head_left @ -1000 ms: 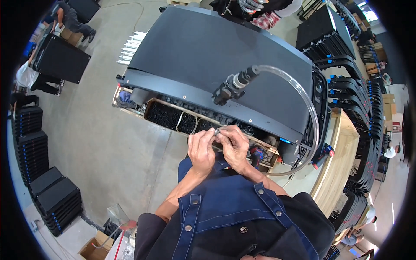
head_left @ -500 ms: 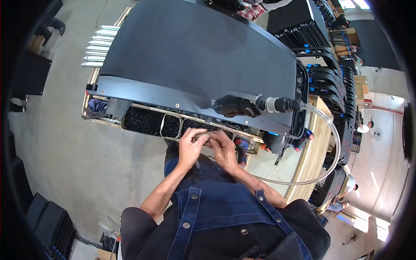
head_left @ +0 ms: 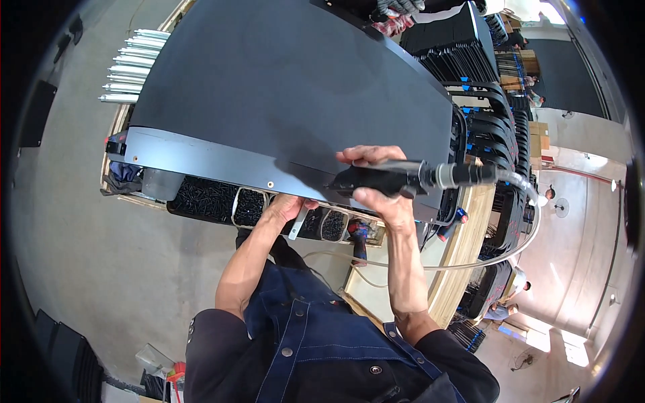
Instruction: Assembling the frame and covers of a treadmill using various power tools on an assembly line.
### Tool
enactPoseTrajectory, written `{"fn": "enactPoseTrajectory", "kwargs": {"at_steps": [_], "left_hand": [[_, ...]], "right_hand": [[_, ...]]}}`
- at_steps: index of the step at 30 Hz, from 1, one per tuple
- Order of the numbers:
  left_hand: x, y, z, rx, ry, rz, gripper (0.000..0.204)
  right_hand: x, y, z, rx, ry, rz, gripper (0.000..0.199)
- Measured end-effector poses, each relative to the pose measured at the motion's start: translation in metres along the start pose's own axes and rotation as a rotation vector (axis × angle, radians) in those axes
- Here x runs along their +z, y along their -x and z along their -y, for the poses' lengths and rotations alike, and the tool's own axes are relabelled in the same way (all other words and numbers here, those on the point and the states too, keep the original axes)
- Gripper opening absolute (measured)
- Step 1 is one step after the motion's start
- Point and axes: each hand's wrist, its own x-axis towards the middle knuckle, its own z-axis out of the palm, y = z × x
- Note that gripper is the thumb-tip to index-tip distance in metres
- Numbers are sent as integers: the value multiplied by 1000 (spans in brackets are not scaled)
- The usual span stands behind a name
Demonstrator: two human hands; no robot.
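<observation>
Black air screwdriver (head_left: 383,180) in right hand (head_left: 379,195) (full fist)

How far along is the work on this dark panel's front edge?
Looks done: the large dark panel lies flat on the bench. In hand: right hand grips a pneumatic screwdriver over the grey front edge strip; left hand holds a small metal bracket by the screw bins. Left: the bracket looks unfastened; one hole in the strip seems empty.

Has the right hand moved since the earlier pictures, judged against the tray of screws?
Yes. The right hand has left the tray of screws, where it was beside the left hand, and now grips the black pneumatic screwdriver up over the dark panel.
</observation>
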Motion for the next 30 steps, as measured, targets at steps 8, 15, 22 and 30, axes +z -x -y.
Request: {"fn": "enactPoseTrajectory", "kwargs": {"at_steps": [8, 15, 22, 30], "left_hand": [[-25, -3, 4, 66, 33, 32, 16], [-31, 9, 7, 321, -360, -297, 45], [-32, 0, 24, 351, -229, -252, 17], [-21, -3, 33, 386, -91, -208, 23]], "right_hand": [[21, 16, -4, -89, -100, -87, 56], [13, 11, -8, -104, -27, -23, 56], [7, 0, -18, -247, -41, 181, 46], [9, -2, -15, -222, -19, 233, 41]]}}
